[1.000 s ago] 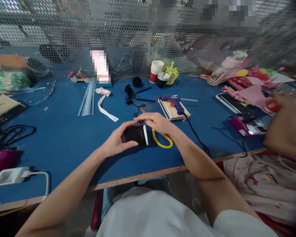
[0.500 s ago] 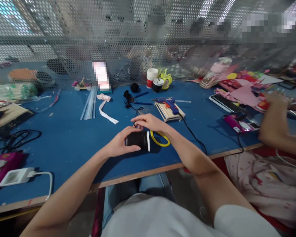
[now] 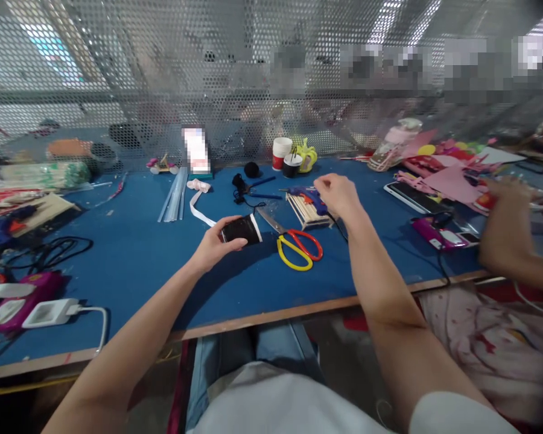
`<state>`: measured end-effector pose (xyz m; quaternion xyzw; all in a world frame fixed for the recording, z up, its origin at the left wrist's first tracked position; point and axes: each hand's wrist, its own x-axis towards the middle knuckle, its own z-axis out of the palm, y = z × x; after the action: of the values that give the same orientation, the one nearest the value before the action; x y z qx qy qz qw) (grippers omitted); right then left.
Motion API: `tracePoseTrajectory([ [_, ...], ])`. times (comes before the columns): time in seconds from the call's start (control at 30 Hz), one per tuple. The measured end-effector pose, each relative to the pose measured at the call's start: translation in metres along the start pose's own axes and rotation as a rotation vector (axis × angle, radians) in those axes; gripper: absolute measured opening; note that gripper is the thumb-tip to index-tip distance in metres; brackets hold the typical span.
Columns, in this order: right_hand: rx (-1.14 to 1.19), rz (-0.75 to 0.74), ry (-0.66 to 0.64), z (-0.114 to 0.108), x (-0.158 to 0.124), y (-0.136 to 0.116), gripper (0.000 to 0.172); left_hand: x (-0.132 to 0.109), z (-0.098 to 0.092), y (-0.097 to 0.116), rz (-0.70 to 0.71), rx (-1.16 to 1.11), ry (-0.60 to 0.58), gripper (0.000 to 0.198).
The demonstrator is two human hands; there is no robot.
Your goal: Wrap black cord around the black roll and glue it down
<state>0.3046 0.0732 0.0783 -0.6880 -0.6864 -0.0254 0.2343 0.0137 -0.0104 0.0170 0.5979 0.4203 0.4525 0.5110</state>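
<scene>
My left hand [image 3: 213, 244] is wrapped round a black paper cup [image 3: 243, 229] with a white rim, held on its side just above the blue table [image 3: 131, 253]. My right hand [image 3: 337, 194] hovers over the blue glue gun [image 3: 308, 193], which lies on a bundle of wooden sticks [image 3: 308, 209]; its fingers are curled in a loose pinch, and I cannot make out anything in them. Scissors [image 3: 298, 244] with one red and one yellow handle lie open on the table between my hands.
Against the mesh wall stand a red-and-white cup [image 3: 281, 152], a black cup [image 3: 292, 164] and a yellow figure [image 3: 308, 155]. Glue sticks [image 3: 174, 202], white ribbon [image 3: 198, 202] and black thread [image 3: 241, 182] lie left. Another person's arm [image 3: 507, 241], phones [image 3: 411, 196] and pink paper [image 3: 452, 181] are on the right.
My right hand left the cup and moved up and right to the glue gun. The scissors, hidden before, now show. My left hand keeps the cup, shifted slightly left.
</scene>
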Motion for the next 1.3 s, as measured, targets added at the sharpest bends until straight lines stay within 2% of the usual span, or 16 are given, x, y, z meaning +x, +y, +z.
tracePoseTrajectory([
  [0.1, -0.2, 0.07, -0.192, 0.014, 0.005, 0.016, 0.034, 0.008, -0.001, 0.005, 0.052, 0.059, 0.057, 0.06],
  [0.17, -0.22, 0.068, -0.23, 0.024, 0.005, 0.02, 0.034, 0.013, 0.0, 0.01, 0.055, 0.053, 0.06, 0.058],
  [0.3, -0.192, 0.054, -0.204, 0.034, 0.003, 0.02, 0.034, 0.014, 0.003, 0.008, 0.092, 0.049, 0.037, 0.051],
  [0.47, -0.093, 0.052, -0.196, 0.037, 0.0, 0.023, 0.028, 0.006, -0.002, -0.01, 0.183, 0.296, 0.055, 0.051],
  [0.57, -0.048, 0.08, -0.152, 0.04, -0.001, 0.023, 0.028, 0.003, -0.008, -0.013, 0.237, 0.356, 0.053, 0.051],
  [0.77, 0.059, 0.158, -0.043, 0.04, -0.007, 0.019, 0.042, 0.003, -0.013, -0.008, 0.287, 0.381, 0.06, 0.049],
  [0.83, 0.22, 0.169, -0.011, 0.037, -0.011, 0.014, 0.043, 0.004, -0.013, -0.007, 0.291, 0.393, 0.061, 0.048],
  [0.93, 0.678, 0.137, -0.068, 0.027, -0.022, 0.001, 0.032, 0.005, -0.014, -0.009, 0.306, 0.406, 0.074, 0.048],
  [1.0, 0.87, 0.088, -0.213, 0.018, -0.032, -0.01, 0.017, 0.005, -0.015, -0.01, 0.312, 0.412, 0.09, 0.049],
  [1.03, 0.92, 0.05, -0.265, 0.013, -0.038, -0.016, 0.015, 0.006, -0.016, -0.01, 0.307, 0.413, 0.097, 0.049],
  [1.17, 0.909, -0.119, -0.325, 0.004, -0.058, -0.036, 0.02, 0.008, -0.019, -0.011, 0.235, 0.397, 0.092, 0.049],
  [1.3, 0.773, -0.194, -0.401, 0.013, -0.071, -0.049, 0.026, 0.01, -0.025, -0.012, 0.138, 0.34, 0.057, 0.047],
])
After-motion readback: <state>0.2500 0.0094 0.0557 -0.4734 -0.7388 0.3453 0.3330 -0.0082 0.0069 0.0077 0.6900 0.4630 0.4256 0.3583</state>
